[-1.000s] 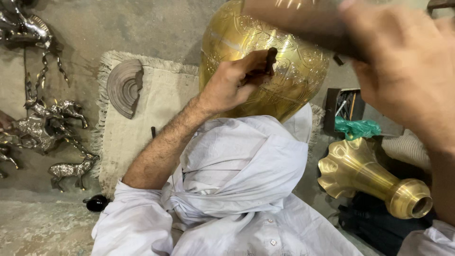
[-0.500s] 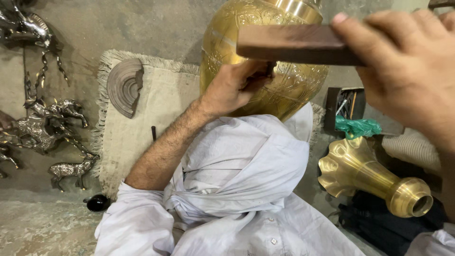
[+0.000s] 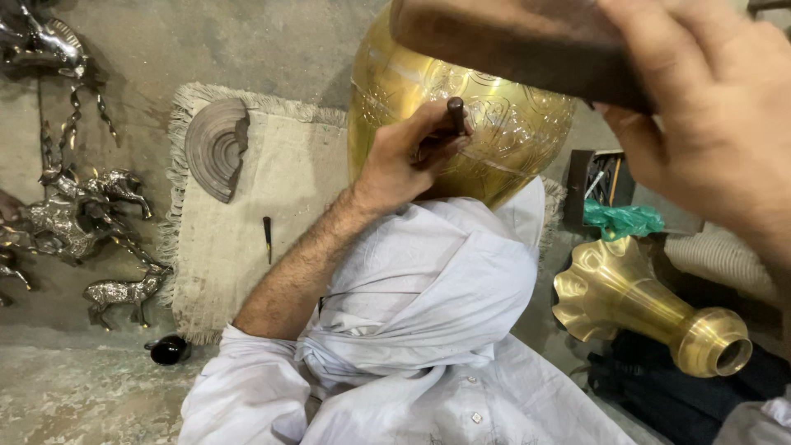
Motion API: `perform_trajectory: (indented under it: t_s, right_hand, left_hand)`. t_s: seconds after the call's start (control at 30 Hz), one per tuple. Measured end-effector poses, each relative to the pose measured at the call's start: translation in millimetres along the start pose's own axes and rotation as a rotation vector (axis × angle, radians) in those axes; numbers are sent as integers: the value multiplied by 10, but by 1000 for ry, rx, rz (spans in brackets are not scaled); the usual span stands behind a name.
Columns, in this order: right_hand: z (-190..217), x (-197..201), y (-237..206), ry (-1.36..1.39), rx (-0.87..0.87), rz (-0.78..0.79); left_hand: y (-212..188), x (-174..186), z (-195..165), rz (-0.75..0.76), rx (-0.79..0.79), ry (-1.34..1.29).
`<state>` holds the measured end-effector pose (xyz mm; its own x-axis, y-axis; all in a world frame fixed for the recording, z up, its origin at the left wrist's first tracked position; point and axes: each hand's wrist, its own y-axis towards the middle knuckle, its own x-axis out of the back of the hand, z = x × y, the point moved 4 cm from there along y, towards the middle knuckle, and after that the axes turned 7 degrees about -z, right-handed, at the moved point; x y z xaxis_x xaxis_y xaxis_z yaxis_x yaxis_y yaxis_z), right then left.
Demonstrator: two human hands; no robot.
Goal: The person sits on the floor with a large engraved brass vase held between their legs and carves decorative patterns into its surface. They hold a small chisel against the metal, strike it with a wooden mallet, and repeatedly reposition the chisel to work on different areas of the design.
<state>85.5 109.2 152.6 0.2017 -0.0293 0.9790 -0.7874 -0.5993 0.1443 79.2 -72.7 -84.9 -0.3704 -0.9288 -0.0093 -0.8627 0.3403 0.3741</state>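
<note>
Here, in the upper middle of the frame, the left hand [image 3: 408,161] is closing its fingers around a small dark punch [image 3: 456,114], pressing the tool's tip against the engraved side of a big brass vessel [image 3: 511,136]. The vessel is resting on the person's lap, bedded in white cloth [image 3: 428,280] that is filling the lower middle of the frame. In the upper right, the right hand [image 3: 700,115] is gripping a dark wooden block [image 3: 511,45] and holding it above the punch, not touching it. At the lower right a fluted brass neck piece [image 3: 643,301] is lying on its side. A fringed mat [image 3: 239,239] is lying left of centre, bearing a broken grey disc [image 3: 216,147] and a thin dark tool [image 3: 268,237]. Silvery horse figurines [image 3: 74,214] are standing along the left edge.
</note>
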Motion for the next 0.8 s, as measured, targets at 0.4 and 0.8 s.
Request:
perform_trajectory:
  t_s: [0.4, 0.8]
  right_hand:
    - [-392, -333, -373, 593, -444, 20]
    - [35, -320, 394, -418, 161, 227]
  left_hand:
    - [-215, 450, 13, -511, 349, -429]
    - [-357, 29, 75, -565, 357, -582]
